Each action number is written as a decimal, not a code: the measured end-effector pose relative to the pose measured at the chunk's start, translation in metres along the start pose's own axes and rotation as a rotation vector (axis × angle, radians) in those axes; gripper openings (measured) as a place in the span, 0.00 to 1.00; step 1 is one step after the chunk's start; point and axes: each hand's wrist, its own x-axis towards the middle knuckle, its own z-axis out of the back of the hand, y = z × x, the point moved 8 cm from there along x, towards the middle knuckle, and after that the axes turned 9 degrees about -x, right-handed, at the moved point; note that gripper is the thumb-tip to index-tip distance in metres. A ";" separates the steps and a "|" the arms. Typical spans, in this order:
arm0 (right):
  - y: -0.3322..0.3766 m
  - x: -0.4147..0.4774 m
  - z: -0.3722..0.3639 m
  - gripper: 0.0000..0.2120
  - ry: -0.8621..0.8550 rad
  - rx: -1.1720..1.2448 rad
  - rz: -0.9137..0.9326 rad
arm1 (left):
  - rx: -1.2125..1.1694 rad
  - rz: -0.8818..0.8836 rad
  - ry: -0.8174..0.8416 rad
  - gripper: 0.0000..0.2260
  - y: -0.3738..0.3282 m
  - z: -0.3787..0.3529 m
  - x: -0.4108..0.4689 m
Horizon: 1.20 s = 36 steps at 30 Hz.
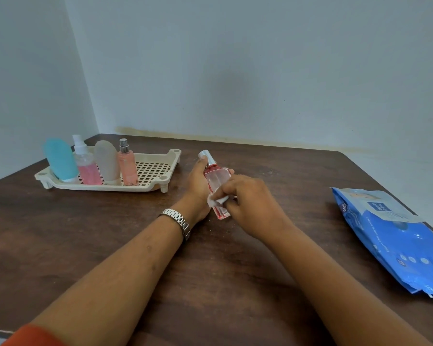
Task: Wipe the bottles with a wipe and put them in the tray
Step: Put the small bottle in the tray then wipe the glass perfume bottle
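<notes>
Both arms are bare along the whole forearm, from the near edge of the view out to the left hand (198, 186) and the right hand (248, 198). A silver metal wristwatch (178, 221) circles the left wrist, its bracelet built of rows of small polished rectangular links that catch the light; its face cannot be made out. At the near left corner the left arm ends in an orange-red sleeve (33, 337), of which only a curved strip shows.

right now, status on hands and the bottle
Left hand grips pink spray bottle. Right hand pinches wipe against its lower half. Four bottles standing in tray, nothing in the way.
</notes>
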 end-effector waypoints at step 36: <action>-0.035 0.004 -0.001 0.08 0.204 0.107 -0.084 | 0.083 -0.007 0.025 0.29 0.002 0.004 0.009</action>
